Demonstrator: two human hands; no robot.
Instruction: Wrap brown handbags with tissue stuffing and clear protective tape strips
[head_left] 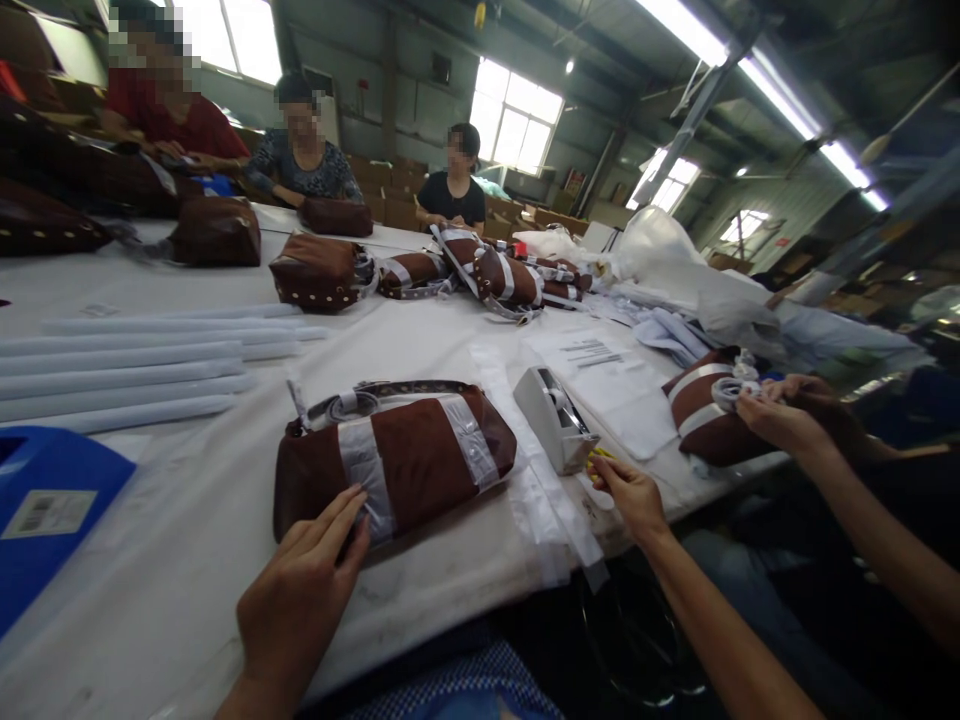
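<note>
A brown handbag lies on the white-covered table, with two pale wrapping strips across its body and a wrapped strap along its top. Flat against the nearer left strip are the fingers of my left hand, its thumb beside the bag's lower edge. My right hand pinches a small yellow thing at the near end of a white tape dispenser. What exactly the yellow thing is cannot be made out. Clear plastic strips lie between bag and dispenser, one hanging over the table edge.
Rolled white tubes and a blue bin occupy the left side. More brown bags are piled farther back. At right, a co-worker's hands work on another wrapped bag. Several people sit across the table.
</note>
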